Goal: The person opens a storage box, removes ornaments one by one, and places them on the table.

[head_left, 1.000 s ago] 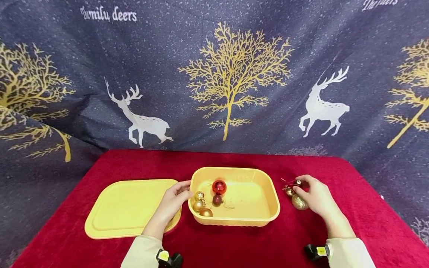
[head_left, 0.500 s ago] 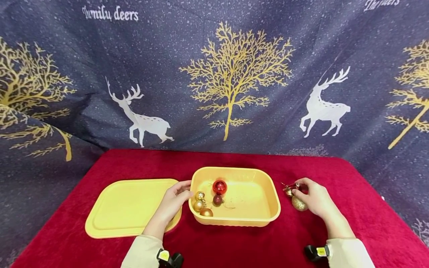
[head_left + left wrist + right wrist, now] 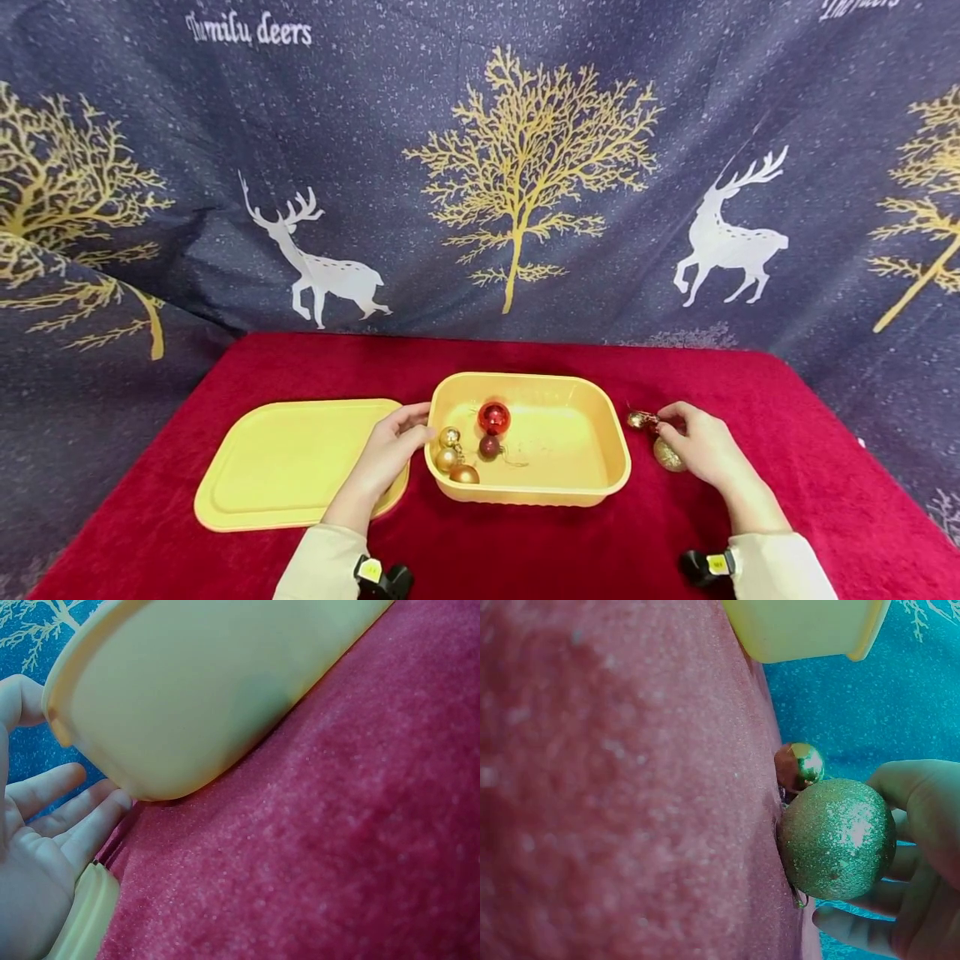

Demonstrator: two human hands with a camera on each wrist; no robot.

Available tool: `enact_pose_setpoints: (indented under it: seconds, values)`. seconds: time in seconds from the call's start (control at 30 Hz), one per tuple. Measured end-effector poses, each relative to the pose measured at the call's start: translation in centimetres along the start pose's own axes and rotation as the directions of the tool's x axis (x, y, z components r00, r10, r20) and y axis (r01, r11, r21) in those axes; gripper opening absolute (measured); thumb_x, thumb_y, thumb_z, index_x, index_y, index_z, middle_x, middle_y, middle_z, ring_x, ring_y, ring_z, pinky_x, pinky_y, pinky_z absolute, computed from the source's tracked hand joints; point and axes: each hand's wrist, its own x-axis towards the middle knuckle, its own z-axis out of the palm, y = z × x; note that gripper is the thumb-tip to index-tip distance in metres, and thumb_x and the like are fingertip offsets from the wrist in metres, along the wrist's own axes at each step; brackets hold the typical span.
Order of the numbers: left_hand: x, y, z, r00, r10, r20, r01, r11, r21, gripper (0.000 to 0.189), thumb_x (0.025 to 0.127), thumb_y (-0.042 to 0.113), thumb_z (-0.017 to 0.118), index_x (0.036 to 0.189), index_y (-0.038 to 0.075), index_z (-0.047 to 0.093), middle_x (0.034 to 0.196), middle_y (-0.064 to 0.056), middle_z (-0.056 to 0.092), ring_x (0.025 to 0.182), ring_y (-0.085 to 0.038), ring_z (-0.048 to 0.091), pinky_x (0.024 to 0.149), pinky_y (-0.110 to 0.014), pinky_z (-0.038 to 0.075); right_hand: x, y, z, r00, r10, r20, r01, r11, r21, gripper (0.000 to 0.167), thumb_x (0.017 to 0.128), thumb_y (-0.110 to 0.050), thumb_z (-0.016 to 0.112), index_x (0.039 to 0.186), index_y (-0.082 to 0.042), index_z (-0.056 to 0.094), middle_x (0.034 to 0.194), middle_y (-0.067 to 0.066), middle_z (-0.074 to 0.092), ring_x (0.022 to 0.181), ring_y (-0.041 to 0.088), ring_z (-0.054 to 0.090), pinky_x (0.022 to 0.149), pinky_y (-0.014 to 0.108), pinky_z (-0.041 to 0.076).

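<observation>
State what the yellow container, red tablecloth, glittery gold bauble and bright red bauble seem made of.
Yellow container: likely plastic, with a smooth sheen and moulded look.
Red tablecloth: velvet-like fabric, going by its fuzzy surface.
Glittery gold bauble: sparkling, grainy glitter coat; the core is hidden, perhaps plastic.
Bright red bauble: glossy, with sharp highlights; plastic or glass, unclear.

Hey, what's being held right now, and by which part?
The left grip holds the yellow tub by the rim at its left end. The right grip is at the loose baubles; whether it holds any can't be told.
</observation>
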Motion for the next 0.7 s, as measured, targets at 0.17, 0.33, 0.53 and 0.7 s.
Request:
enact_pose_setpoints:
  seconds: [0.17, 0.33, 0.53, 0.7]
  values:
    - [-0.02, 0.13, 0.05, 1.0, -0.001, 0.007, 0.002, 1.0, -0.015, 0.042, 0.083, 0.009, 0.06, 0.125, 0.005, 0.059, 0.115, -0.015, 0.063, 0.102, -0.016, 0.057, 0.087, -0.026, 0.046, 0.08, -0.02, 0.01, 1.0, -0.015, 0.006, 0.015, 1.0, -0.005, 0.018, 0.085, -0.014, 0.062, 0.098, -0.001, 0.066, 0.089, 0.015, 0.069, 0.078, 0.029, 0.061, 0.073, 0.046, 0.047]
    - [-0.05, 0.24, 0.12, 1.0, 0.006, 0.009, -0.006, 1.0, -0.024, 0.042, 0.083, 0.009, 0.06, 0.125, 0.004, 0.059, 0.115, -0.015, 0.064, 0.103, -0.016, 0.058, 0.087, -0.025, 0.046, 0.13, -0.07, -0.08, 1.0, -0.011, 0.016, 0.011, 1.0, -0.014, 0.02, 0.086, -0.016, 0.06, 0.099, -0.001, 0.066, 0.092, 0.016, 0.069, 0.08, 0.03, 0.062, 0.074, 0.046, 0.047]
    - [-0.01, 0.2, 0.12, 1.0, 0.009, 0.01, -0.009, 1.0, -0.025, 0.043, 0.082, 0.009, 0.06, 0.125, 0.004, 0.059, 0.115, -0.015, 0.064, 0.099, -0.012, 0.058, 0.085, -0.023, 0.046, 0.1, -0.34, -0.19, 1.0, -0.013, -0.021, 0.012, 1.0, -0.007, 0.023, 0.087, -0.017, 0.06, 0.101, -0.001, 0.066, 0.096, 0.018, 0.069, 0.09, 0.038, 0.063, 0.08, 0.051, 0.047]
    - [-0.12, 0.15, 0.12, 1.0, 0.012, 0.005, -0.012, 0.999, -0.031, 0.043, 0.082, 0.009, 0.061, 0.125, 0.002, 0.059, 0.114, -0.016, 0.064, 0.096, -0.01, 0.058, 0.083, -0.023, 0.046, 0.07, -0.83, -0.34, 0.998, -0.027, -0.062, 0.028, 1.0, 0.007, 0.023, 0.086, -0.017, 0.062, 0.102, 0.0, 0.066, 0.098, 0.019, 0.068, 0.092, 0.038, 0.062, 0.082, 0.051, 0.046]
